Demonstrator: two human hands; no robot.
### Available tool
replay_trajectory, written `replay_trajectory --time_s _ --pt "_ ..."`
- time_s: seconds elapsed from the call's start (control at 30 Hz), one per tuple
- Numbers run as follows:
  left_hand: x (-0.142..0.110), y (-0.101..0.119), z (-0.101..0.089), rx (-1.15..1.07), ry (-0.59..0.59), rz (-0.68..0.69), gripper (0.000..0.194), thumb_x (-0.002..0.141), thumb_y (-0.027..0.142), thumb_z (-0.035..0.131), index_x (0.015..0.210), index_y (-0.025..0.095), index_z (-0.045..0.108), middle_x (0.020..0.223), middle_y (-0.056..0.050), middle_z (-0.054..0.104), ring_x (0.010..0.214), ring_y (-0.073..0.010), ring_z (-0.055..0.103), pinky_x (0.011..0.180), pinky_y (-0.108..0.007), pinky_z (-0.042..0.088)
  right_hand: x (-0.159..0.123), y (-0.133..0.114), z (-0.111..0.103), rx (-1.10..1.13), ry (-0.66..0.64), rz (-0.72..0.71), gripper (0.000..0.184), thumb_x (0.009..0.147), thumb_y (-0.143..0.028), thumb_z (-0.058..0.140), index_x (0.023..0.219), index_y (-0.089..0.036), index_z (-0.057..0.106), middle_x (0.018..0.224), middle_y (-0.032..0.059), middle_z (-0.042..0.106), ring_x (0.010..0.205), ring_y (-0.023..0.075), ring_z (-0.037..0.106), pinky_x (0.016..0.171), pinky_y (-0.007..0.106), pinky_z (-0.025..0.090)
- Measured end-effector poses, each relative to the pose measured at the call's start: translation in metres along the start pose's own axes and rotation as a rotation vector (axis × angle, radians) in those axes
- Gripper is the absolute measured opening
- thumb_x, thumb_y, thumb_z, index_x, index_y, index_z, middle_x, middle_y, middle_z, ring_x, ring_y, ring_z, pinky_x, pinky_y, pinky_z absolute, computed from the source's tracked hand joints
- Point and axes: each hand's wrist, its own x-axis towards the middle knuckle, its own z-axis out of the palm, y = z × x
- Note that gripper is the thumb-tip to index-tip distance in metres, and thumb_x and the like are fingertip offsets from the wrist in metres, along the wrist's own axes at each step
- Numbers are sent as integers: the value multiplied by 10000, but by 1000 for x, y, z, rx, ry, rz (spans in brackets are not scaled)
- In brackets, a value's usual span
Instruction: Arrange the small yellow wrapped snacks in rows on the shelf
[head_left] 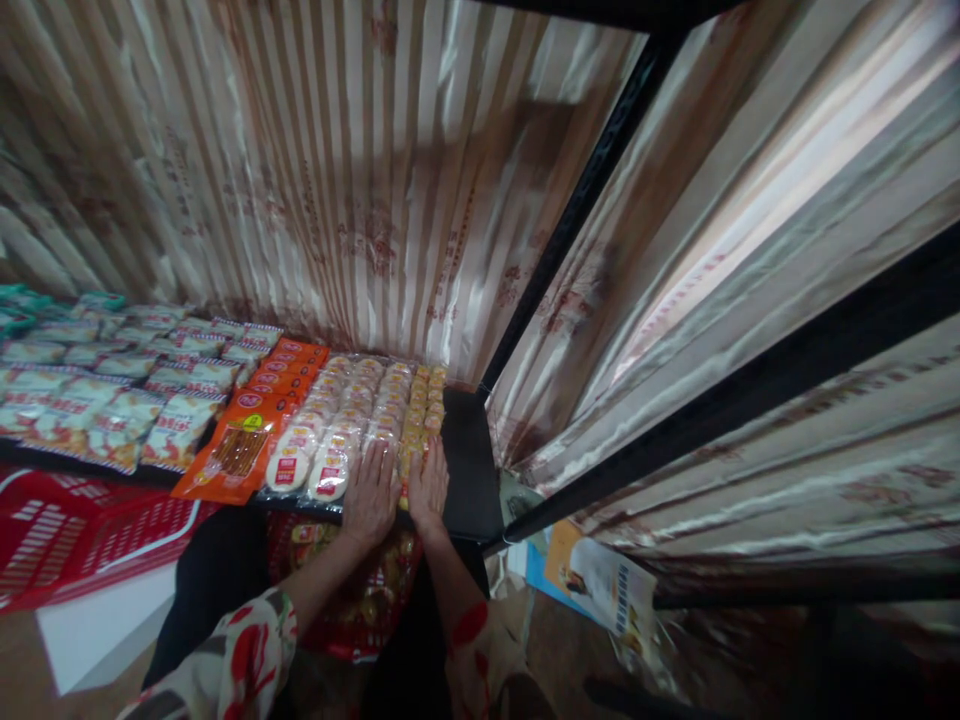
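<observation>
My left hand (371,493) lies with its fingers stretched out over the front of rows of round, pale wafer-like snacks in clear wrappers (328,470). My right hand (429,484), fingers also straight, rests against the outer side of a column of small yellow-wrapped snacks (417,412). The column runs between my two hands, its front partly covered by them. Neither hand is closed round a pack. All these packs sit near the right end of a black shelf (474,462). Left of the round snacks lie flat orange snack bags (244,425).
White snack packs (120,420) fill the shelf's left part, with green packs (19,305) beyond. Below stand a red basket (64,525) and another red basket (356,640) holding yellow packs. Black posts (592,180) and a patterned curtain (360,180) border the shelf. A printed bag (592,575) lies lower right.
</observation>
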Motion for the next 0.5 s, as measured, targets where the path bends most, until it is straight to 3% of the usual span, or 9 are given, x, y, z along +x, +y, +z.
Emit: replay_trajectory --time_s 0.23,0.5 --pt "-1 -1 1 -27 62 11 525 936 256 395 1431 80 375 1511 -175 351 1455 -280 200 1136 -504 281 -1 3 1 14 43 -13 718 931 -523 180 1446 -54 355 1541 194 286 1425 287 261 1111 465 280" --pt "-3 1 -6 -56 115 28 582 938 227 398 1489 112 249 1531 -161 317 1463 -268 172 1148 -526 261 0 4 0 54 62 -6 701 924 -522 200 1438 -78 374 1521 180 336 1408 279 297 1105 461 297"
